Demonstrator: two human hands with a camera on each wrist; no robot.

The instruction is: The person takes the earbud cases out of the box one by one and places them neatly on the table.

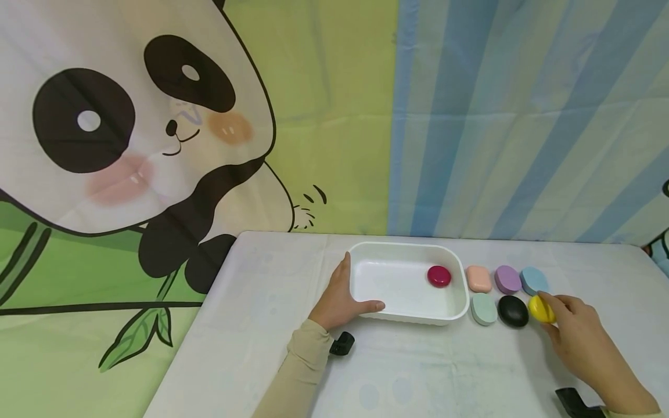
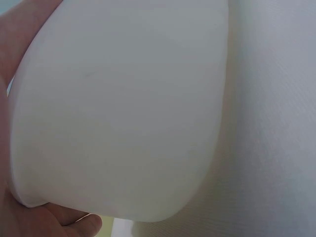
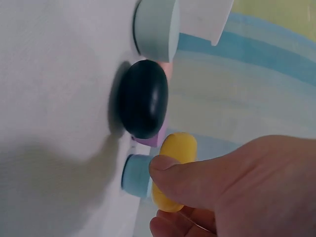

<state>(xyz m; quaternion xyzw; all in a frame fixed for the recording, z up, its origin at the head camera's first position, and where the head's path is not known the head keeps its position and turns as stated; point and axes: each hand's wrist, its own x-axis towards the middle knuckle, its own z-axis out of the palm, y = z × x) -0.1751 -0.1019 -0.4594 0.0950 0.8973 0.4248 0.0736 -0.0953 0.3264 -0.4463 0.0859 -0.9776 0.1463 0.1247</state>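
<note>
A white, round-cornered plastic tray point(image 1: 389, 278) stands on the table, with a dark red rounded piece point(image 1: 439, 276) inside near its right end. My left hand point(image 1: 337, 302) grips the tray's near left corner, thumb at the front rim and fingers along the left side. The left wrist view is filled by the tray's outer wall point(image 2: 123, 108). Between thumb and fingers, my right hand point(image 1: 580, 337) pinches a smooth yellow rounded block point(image 1: 541, 310). In the right wrist view the yellow block point(image 3: 178, 148) appears held off the table, beside a black oval piece point(image 3: 144, 98).
Right of the tray sit several smooth blocks: peach point(image 1: 479, 278), purple point(image 1: 507, 280), light blue point(image 1: 534, 281), pale green point(image 1: 484, 309) and the black one point(image 1: 513, 312). A white cloth covers the table point(image 1: 418, 371). Behind it hangs a printed panda curtain point(image 1: 334, 116).
</note>
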